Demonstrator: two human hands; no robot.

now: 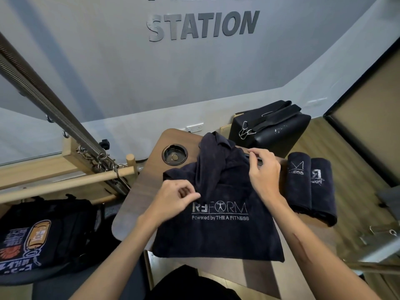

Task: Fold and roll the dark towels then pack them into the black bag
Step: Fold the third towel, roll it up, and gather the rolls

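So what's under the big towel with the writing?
The towel lies on the wooden table and hangs over its near edge. Whatever else might lie under it is covered.

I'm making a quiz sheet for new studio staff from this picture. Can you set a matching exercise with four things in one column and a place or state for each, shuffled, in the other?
Things:
1. spread towel
2. rolled towels
3. black bag
4. round grommet

Places or states:
A. at the far end of the table, by the wall
B. side by side, right of the hands
C. flat at the near edge, logo up, far end bunched
D. set into the tabletop, left of the towel

Pairs: 1-C, 2-B, 3-A, 4-D
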